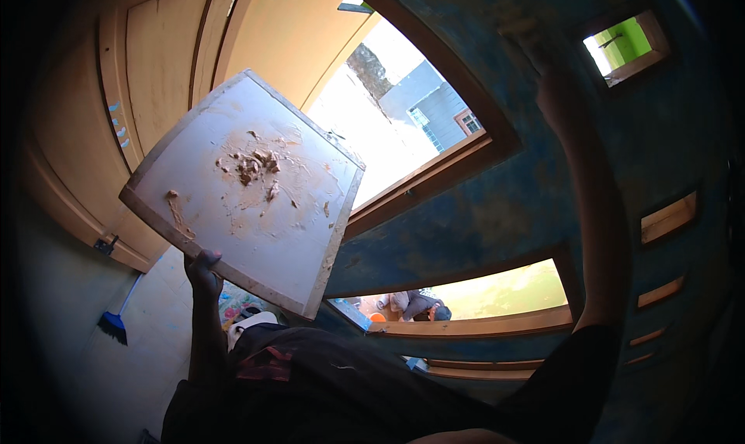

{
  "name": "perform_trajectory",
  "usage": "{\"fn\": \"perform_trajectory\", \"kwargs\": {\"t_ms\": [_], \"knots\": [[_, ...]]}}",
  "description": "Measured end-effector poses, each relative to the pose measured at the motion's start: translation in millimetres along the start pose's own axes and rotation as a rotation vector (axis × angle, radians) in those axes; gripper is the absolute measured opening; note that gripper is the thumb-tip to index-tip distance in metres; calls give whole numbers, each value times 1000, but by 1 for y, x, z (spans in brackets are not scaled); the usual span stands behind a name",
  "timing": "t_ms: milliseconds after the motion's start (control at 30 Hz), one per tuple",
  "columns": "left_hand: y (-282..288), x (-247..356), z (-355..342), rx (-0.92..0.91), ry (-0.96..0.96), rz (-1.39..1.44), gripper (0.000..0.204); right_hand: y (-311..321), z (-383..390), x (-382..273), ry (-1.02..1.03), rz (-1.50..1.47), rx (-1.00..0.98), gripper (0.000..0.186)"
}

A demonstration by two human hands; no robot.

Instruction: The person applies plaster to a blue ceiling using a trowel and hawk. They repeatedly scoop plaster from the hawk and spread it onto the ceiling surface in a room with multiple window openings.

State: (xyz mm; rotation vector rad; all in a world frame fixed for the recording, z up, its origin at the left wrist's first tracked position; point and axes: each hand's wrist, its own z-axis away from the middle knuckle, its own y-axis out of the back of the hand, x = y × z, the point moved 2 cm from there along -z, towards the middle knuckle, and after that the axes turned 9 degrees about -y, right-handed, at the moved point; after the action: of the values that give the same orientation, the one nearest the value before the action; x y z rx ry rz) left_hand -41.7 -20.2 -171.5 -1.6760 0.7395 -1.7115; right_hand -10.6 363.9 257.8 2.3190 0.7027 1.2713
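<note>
My left hand (204, 272) is closed on the lower edge of a square white board (299, 234) with a worn, brownish rim. The board is tilted, its flat face turned toward me. Lumps and smears of brown putty (260, 165) lie about its middle, and a longer streak sits near the left corner. My right arm reaches high toward the dark blue, patchy wall (458, 211). At its end my right hand (549, 83) is up close to the wall, fingers bent. It seems to hold something thin, but shadow hides what that is.
Wooden-framed openings (415, 184) pierce the wall, with smaller square ones (667, 217) at the right. Panelled wooden doors (167, 64) stand at the left. A blue broom (114, 325) rests on the pale floor. Through the low opening another person (423, 304) shows beside an orange container (378, 317).
</note>
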Motion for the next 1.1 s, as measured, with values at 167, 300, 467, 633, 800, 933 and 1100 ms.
{"fn": "perform_trajectory", "kwargs": {"t_ms": [167, 300, 467, 633, 800, 933, 1100], "knots": [[-6, 16, 16, 81, 8, -95, 60, 53, 45, 32, -14, -5, -219, 33], [-29, 30, 19, 102, 22, -17, 60, 85, 47, 60, -47, -61, -165, 33], [-36, 34, 11, 55, 73, -53, 59, 17, -27, 57, -32, -57, -22, 34], [-24, 24, 5, 81, 74, -23, 60, -23, -27, 40, -77, -88, -35, 36], [-25, 27, 12, 89, 38, -60, 63, -6, 67, 91, -78, -181, -74, 37], [-37, 41, 21, 106, 24, -85, 65, 18, 161, 97, -207, 14, -356, 39], [-42, 49, 23, 7, 17, -48, 67, 7, 294, 36, -640, -1018, -674, 45]]}}
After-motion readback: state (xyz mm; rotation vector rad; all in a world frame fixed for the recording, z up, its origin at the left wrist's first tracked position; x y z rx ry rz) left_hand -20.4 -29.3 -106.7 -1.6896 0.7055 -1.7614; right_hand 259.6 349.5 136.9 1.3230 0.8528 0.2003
